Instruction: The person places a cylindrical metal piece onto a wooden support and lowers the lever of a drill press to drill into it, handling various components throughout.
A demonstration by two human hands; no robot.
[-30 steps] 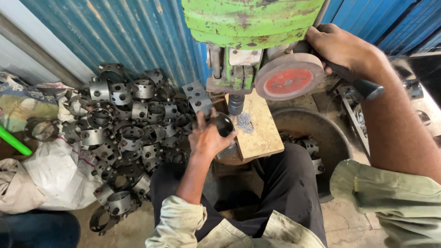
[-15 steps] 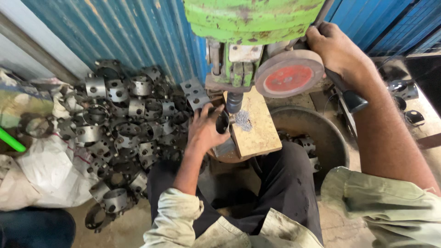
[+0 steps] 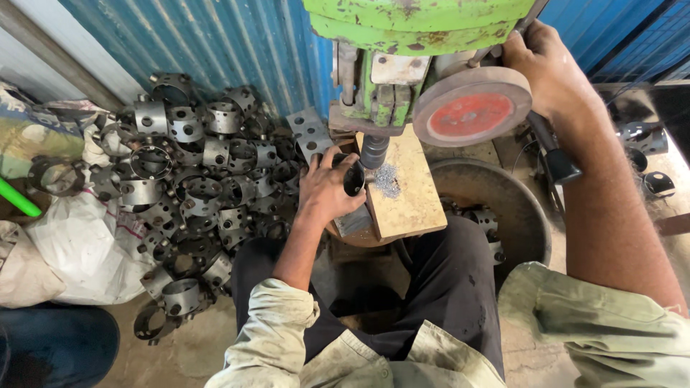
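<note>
Item: dark metal ring (image 3: 353, 177), a short drilled collar, held on the wooden block (image 3: 406, 188) directly under the drill chuck (image 3: 374, 151) of the green bench drill (image 3: 424, 21). Left hand (image 3: 327, 190): fingers wrapped about the ring from its 9 o'clock side, pressing it to the block. Right hand (image 3: 543, 68): closed round the feed lever (image 3: 546, 147) at 2 o'clock from the ring, beside the red-faced pulley wheel (image 3: 471, 108). A small heap of bright swarf (image 3: 388, 179) lies just beside the ring at 3 o'clock. Stock: pile of like rings (image 3: 194, 172) on the floor at 9 o'clock, against the blue corrugated wall (image 3: 215, 43); white sack (image 3: 79, 244) at 8 o'clock; round metal pan (image 3: 503, 208) at 4 o'clock with a few rings inside. Handling, by judgement: stiff, fairly heavy for its bulk, hard-edged, possibly oily; best gripped across the outer wall, fingers clear of the bit and the burred holes.
</note>
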